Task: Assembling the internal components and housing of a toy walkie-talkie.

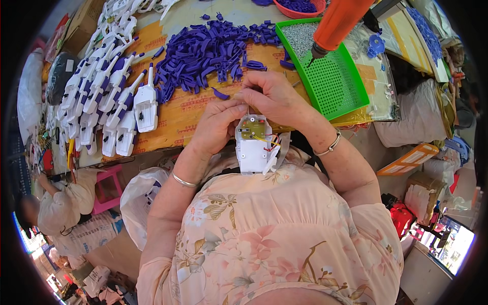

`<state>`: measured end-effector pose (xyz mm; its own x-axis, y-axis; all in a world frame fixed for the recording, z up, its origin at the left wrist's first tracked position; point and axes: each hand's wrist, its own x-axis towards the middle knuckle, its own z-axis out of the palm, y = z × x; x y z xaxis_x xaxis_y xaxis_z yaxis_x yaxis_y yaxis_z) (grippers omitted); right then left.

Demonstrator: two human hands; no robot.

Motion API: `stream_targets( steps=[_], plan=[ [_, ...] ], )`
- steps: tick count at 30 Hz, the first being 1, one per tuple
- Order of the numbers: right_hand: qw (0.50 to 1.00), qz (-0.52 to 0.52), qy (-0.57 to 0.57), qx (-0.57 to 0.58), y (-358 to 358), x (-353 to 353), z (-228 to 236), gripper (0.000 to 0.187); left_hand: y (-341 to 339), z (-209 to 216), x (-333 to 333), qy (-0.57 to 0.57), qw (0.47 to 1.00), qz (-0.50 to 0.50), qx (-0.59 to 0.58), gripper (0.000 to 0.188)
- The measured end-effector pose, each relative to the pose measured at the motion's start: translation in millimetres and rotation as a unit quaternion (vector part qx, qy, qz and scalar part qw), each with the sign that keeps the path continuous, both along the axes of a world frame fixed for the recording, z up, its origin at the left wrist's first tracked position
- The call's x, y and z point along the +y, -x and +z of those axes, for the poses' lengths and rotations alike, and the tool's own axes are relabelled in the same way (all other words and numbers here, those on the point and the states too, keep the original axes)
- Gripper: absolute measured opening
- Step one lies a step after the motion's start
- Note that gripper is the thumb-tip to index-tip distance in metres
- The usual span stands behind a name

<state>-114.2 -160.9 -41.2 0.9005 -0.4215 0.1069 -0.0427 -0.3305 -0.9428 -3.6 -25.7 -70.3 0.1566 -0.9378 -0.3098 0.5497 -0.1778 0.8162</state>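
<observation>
A white plastic housing half lies open in front of my chest, its wide end toward me. Inside its far part sits a small green circuit board with thin yellow and red wires. My left hand is closed on the far end of the housing, thumb and fingers pinched together. Just beside it my right hand is pinched too, its fingertips meeting the left ones above that end. Whatever sits between the right fingertips is hidden. A single purple curved piece lies just beyond my left fingers.
A heap of purple plastic parts covers the table's middle. Many white-and-purple housings are stacked left. A green tray holds small screws, with an orange power screwdriver hanging over it. A red basket stands behind. Another person sits at left.
</observation>
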Motion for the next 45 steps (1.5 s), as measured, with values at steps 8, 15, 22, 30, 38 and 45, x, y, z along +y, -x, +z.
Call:
stream_targets(
  steps=[8,15,22,30,38,45],
  plan=[
    [0.999,0.003,0.028,-0.034,-0.3,-0.2,-6.6,0.013,7.3,6.6,-0.8,-0.001,0.999,0.034,-0.005,0.020],
    [1.000,-0.008,0.002,-0.025,1.1,3.3,-2.0,0.013,2.9,-1.3,0.7,0.001,1.000,0.022,-0.018,0.020],
    [0.992,-0.017,-0.125,-0.024,10.6,-6.3,4.1,0.015,1.9,5.6,2.6,-0.014,1.000,0.006,0.001,0.019],
    [1.000,-0.028,-0.010,0.010,32.0,-4.5,12.5,0.009,0.7,6.1,6.7,0.002,1.000,-0.011,-0.028,0.023],
    [0.985,0.103,-0.081,0.112,40.7,-2.9,23.2,0.008,5.0,25.7,15.4,-0.007,0.997,0.030,-0.071,0.020],
    [0.985,0.055,-0.101,0.129,34.4,8.3,21.3,0.012,8.0,41.4,24.1,0.007,0.980,0.025,-0.197,0.012]
  ],
)
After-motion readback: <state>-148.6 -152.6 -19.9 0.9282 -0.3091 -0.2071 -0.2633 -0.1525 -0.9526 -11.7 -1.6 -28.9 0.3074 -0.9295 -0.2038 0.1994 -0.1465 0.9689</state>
